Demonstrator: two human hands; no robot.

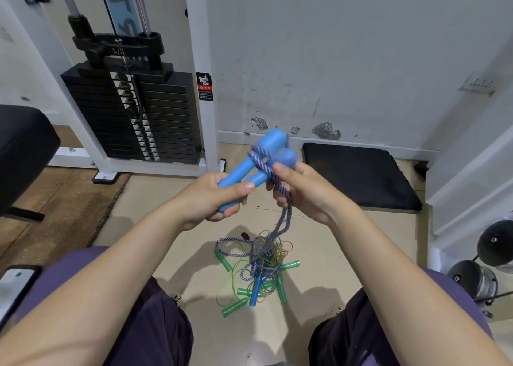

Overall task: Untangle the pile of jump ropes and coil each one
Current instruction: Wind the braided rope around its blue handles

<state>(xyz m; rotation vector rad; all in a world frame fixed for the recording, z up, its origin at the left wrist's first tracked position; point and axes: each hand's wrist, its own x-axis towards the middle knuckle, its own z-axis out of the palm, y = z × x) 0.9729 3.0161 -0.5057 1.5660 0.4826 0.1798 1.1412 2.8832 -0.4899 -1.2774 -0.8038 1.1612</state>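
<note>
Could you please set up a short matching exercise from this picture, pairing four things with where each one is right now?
Things:
1. pair of blue plastic jump-rope handles
2. purple-and-white braided rope
3. tangled pile of thin ropes with green handles
4. flat black mat

Places:
A. on the floor against the wall
B. gripped in the left hand
C. on the floor between the knees
D. pinched by the right hand, hanging down

Pairs: 1-B, 2-D, 3-C, 4-A
</note>
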